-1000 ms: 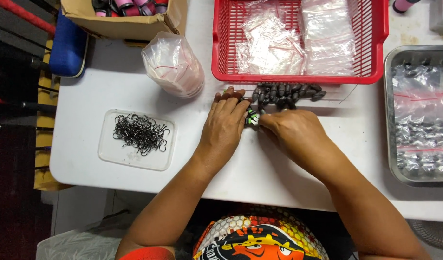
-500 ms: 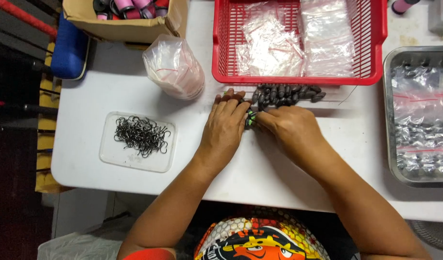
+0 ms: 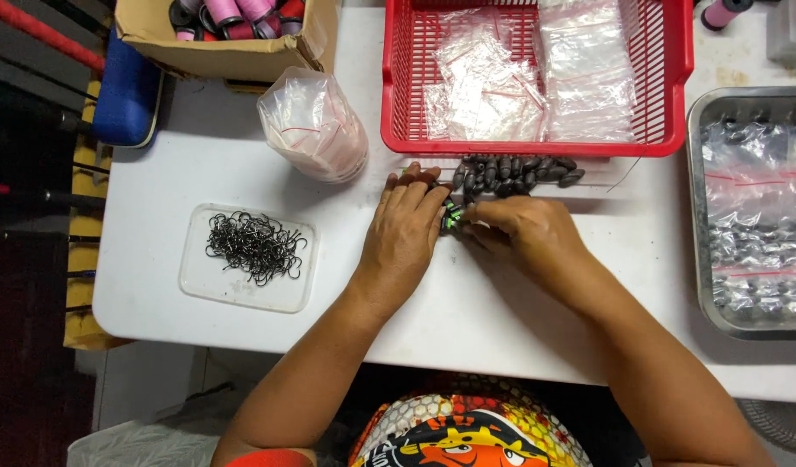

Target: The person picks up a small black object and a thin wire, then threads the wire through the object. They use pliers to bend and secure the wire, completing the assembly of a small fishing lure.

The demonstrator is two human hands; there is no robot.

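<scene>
Glossy red plastic basket, matt white table — dull metal tray, crinkly clear bags

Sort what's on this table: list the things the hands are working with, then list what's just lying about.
In hand:
left hand
right hand
small green pieces
dark oval weights

Lying about:
tray of black hooks
red basket
metal tray
cardboard box
</scene>
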